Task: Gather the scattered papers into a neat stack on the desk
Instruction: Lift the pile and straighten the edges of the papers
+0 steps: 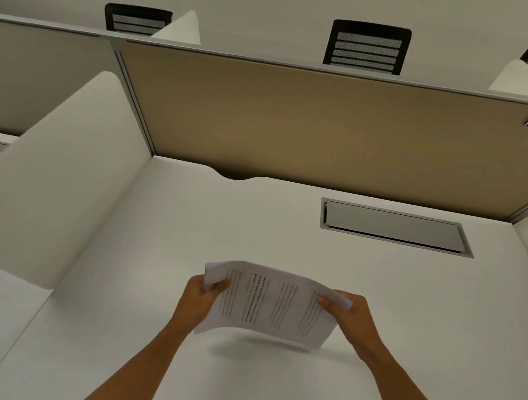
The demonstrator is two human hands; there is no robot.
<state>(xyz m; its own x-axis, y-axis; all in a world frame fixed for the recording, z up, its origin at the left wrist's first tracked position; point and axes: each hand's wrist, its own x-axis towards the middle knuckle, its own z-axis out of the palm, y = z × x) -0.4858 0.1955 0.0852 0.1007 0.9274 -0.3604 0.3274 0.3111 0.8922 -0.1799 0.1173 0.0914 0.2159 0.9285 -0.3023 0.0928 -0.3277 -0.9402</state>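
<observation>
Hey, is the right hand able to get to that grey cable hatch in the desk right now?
Probably not yet: the right hand and left hand both grip the papers. The desk up to the cable hatch is otherwise unobstructed.

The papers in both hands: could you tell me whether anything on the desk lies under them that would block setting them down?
Nothing visible does. The papers hang above the desk, gripped by the left hand and right hand. Only their shadow lies below; the cable hatch sits farther back.
</observation>
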